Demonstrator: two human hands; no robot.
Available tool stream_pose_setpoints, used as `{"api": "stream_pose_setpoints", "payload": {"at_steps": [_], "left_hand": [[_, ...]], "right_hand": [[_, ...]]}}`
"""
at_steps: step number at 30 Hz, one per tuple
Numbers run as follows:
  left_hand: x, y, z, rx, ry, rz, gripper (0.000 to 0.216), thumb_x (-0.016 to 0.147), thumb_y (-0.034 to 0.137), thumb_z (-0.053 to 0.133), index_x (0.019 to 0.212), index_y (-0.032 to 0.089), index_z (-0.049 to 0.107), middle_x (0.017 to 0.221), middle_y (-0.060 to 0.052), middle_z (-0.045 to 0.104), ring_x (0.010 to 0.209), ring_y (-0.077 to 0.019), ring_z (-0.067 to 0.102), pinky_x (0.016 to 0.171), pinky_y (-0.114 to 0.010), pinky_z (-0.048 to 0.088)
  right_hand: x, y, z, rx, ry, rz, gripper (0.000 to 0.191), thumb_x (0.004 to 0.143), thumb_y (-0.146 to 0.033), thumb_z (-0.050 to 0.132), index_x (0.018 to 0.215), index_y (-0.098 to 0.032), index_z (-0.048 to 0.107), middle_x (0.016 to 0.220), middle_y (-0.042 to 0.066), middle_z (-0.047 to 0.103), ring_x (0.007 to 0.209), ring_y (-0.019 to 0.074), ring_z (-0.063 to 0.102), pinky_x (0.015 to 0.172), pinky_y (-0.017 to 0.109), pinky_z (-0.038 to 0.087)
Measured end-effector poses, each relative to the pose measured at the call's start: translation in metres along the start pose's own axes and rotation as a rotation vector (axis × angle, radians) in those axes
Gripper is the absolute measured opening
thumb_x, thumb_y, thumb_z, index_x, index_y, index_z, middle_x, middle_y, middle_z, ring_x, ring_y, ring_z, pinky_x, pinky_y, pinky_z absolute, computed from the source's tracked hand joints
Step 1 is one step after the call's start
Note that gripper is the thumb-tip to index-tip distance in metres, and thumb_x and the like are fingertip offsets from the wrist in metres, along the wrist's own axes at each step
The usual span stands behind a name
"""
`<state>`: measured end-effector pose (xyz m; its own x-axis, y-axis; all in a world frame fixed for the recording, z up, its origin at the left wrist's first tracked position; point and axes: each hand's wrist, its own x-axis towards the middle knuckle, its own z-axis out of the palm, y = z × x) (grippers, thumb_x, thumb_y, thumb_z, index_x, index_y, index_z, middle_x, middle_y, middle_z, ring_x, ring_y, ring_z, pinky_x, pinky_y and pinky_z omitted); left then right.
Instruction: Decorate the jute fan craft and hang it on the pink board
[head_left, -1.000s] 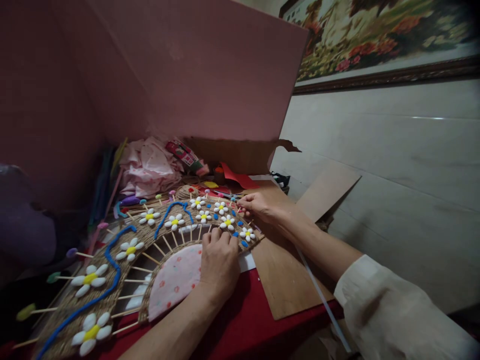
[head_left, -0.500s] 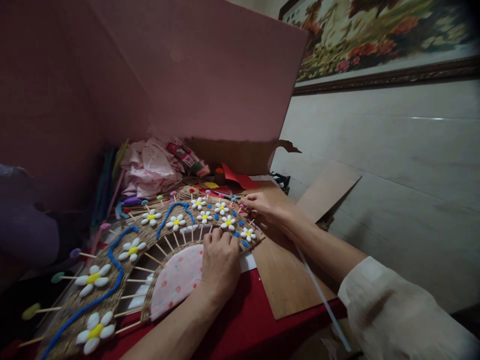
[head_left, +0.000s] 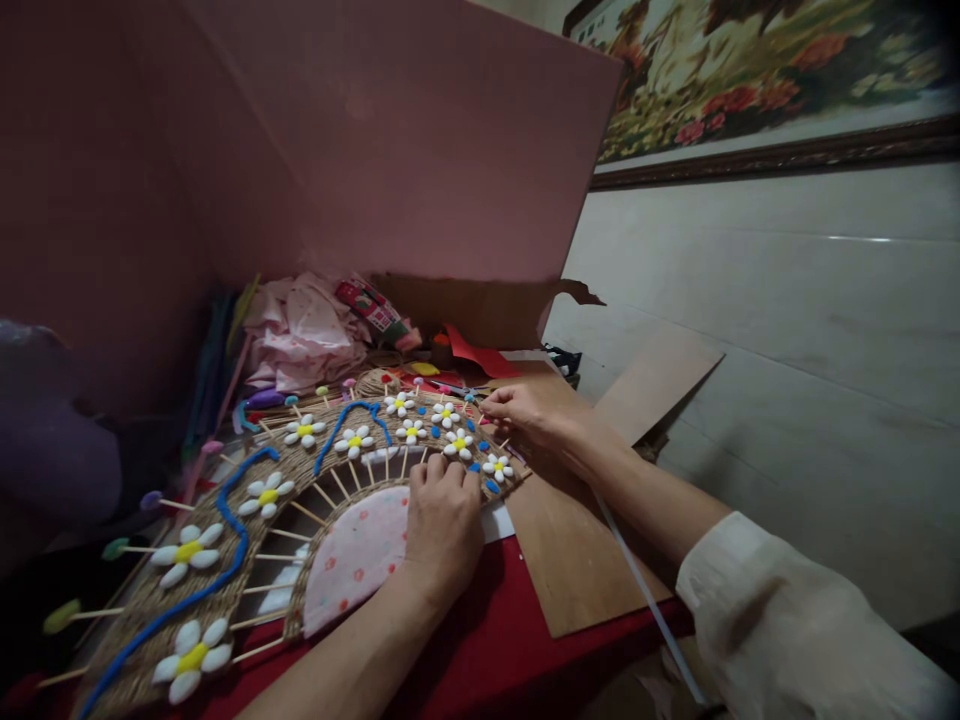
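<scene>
A half-round craft fan (head_left: 285, 540), woven of twine over wooden sticks, lies across the table. White clay daisies (head_left: 193, 657) with yellow centres, a wavy blue clay strip (head_left: 236, 540) and small blue clay pieces (head_left: 492, 487) decorate its band. Coloured clay tips (head_left: 61, 617) cap the sticks along the outer edge. My left hand (head_left: 444, 515) is closed over the fan's inner edge, beside the pink patterned cloth centre (head_left: 356, 550); its fingertips are partly hidden. At the far right rim my right hand (head_left: 529, 412) pinches a small pink clay tip on a stick, mostly covered by the fingers.
Crumpled pink cloth (head_left: 304, 330) and a printed packet (head_left: 375, 308) lie behind the fan, near red paper (head_left: 480, 352) and a twine ball (head_left: 377, 382). A brown board (head_left: 577, 590) rests on the red tablecloth (head_left: 510, 610) at right. A pink panel (head_left: 390, 140) stands behind.
My right fingers have shifted slightly at the rim, around the pink tip. The view has moved a little; my left hand stays on the fan.
</scene>
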<state>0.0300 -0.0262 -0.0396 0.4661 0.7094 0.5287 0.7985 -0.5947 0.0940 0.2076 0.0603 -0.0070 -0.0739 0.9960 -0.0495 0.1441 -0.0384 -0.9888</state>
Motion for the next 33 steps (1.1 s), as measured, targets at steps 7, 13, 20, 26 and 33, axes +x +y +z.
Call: {"api": "stream_pose_setpoints", "payload": {"at_steps": [7,13,20,26,33], "left_hand": [[0.000,0.000,-0.001,-0.003,-0.003,-0.007,0.013,0.081,0.013,0.049,0.074,0.019,0.057,0.079,-0.005,0.058,0.085,-0.0242,0.043,0.073,-0.040,0.028],[0.000,0.000,0.001,-0.005,0.002,-0.006,0.013,0.080,0.012,0.049,0.074,0.019,0.058,0.079,-0.006,0.059,0.085,-0.0243,0.043,0.072,-0.040,0.027],[0.000,0.000,0.001,-0.009,-0.002,-0.007,0.013,0.081,0.013,0.048,0.074,0.019,0.057,0.079,-0.005,0.058,0.085,-0.0242,0.043,0.073,-0.040,0.028],[0.001,-0.001,0.001,-0.011,0.000,-0.006,0.013,0.081,0.013,0.048,0.074,0.019,0.057,0.079,-0.007,0.059,0.085,-0.0243,0.043,0.073,-0.040,0.028],[0.000,-0.001,0.002,-0.001,0.000,-0.005,0.014,0.083,0.014,0.047,0.074,0.019,0.057,0.079,-0.005,0.058,0.085,-0.0244,0.043,0.073,-0.040,0.028]], "right_hand": [[0.005,0.001,0.000,-0.038,0.022,-0.006,0.022,0.071,-0.027,0.067,0.062,-0.015,0.052,0.045,-0.002,0.049,0.036,0.0067,0.041,0.036,0.019,0.032],[0.001,-0.008,0.004,-0.092,0.057,0.023,0.019,0.072,-0.023,0.066,0.062,-0.015,0.051,0.042,-0.003,0.047,0.034,0.0080,0.043,0.035,0.020,0.034],[0.000,-0.013,0.007,-0.111,0.060,0.035,0.022,0.071,-0.020,0.066,0.056,-0.015,0.050,0.042,-0.002,0.049,0.035,0.0076,0.044,0.034,0.019,0.031],[0.002,-0.011,0.006,-0.119,0.057,0.036,0.021,0.070,-0.020,0.067,0.058,-0.015,0.051,0.045,-0.002,0.051,0.035,0.0072,0.044,0.035,0.019,0.032],[0.004,-0.009,0.004,-0.135,0.039,0.051,0.023,0.072,-0.025,0.067,0.058,-0.014,0.051,0.045,-0.001,0.050,0.036,0.0076,0.045,0.036,0.019,0.033]]}}
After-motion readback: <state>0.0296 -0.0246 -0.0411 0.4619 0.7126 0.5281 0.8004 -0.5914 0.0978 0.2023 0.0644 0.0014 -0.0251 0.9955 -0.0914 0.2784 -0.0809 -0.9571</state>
